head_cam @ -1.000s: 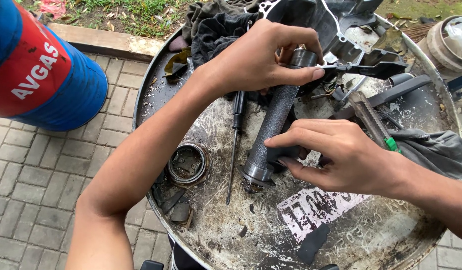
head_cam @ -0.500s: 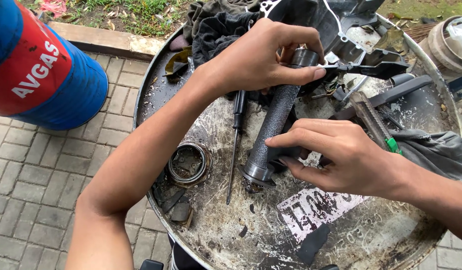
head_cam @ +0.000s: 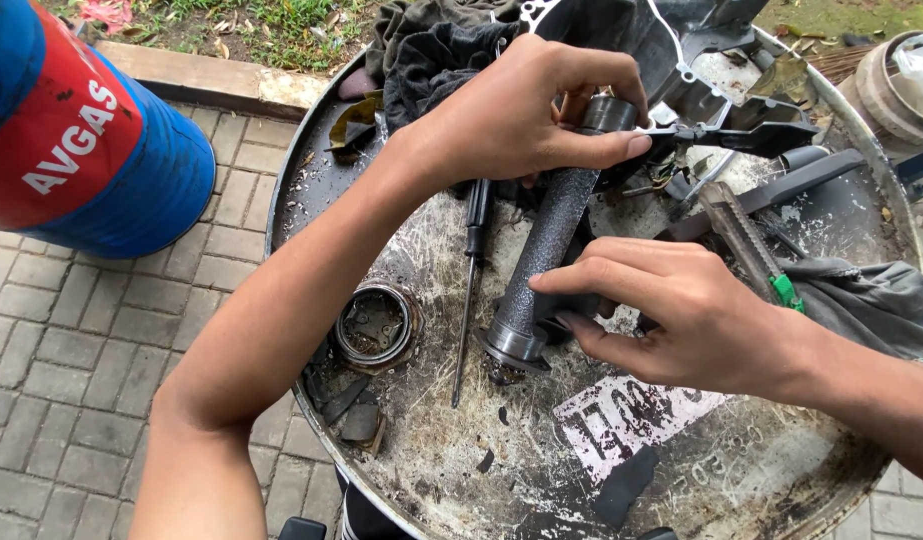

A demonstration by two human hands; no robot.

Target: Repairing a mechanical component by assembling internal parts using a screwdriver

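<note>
On a rusty drum top, the right hand pinched the flanged lower end of a grey metal tube — likely heavy, stiff, rough-skinned — while farther off the left hand gripped its top.

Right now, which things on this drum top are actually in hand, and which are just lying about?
In hand:
- grey textured tube, held at its far end by the left hand
- right hand, gripping the tube lower down

Lying about:
- screwdriver beside the tube
- round metal ring
- file with green handle
- dark rags
- blue drum on the paving
</note>
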